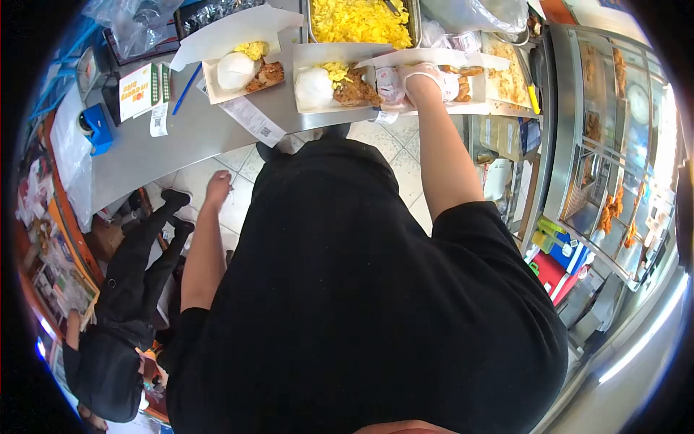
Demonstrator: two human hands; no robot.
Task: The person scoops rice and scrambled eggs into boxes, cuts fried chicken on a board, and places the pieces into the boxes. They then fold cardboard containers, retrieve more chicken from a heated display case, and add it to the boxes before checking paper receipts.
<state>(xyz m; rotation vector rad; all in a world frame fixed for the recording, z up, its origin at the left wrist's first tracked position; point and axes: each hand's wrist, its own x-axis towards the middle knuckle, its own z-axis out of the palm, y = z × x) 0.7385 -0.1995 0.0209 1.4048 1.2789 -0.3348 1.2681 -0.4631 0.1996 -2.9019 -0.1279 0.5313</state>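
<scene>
Up at twelve o'clock on the steel counter (pixel 188 130), we have our right hand (pixel 426 81) stretched out in a thin, pale glove over the open white meal box (pixel 477 103). The fingers curl downward at the box's near left corner. We cannot tell whether they pinch anything or merely press on the cardboard. Fried pieces (pixel 463 81) lie in the box just to the three o'clock side of the knuckles, and its lid (pixel 434 58) stands open at twelve.

Our left hand (pixel 217 189) hangs bare and slack at about nine o'clock beside the hip, fingers loosely spread, holding nothing. It is well apart from the box, which lies toward one o'clock from it.

As we judge it, the work goes best if we keep the wrist low and the touch light, since the thin cardboard probably buckles under a hard press. We would also steady the box at its wall rather than its lid. The middle box (pixel 325 110) touches it at nine o'clock, so any sideways shove could jostle that neighbour's rice mound (pixel 314 88).

Farther toward ten o'clock sits another filled box (pixel 210 72), with a receipt (pixel 249 119) near it. A metal tray (pixel 414 22) of yellow food stands at twelve, beyond the boxes.
</scene>
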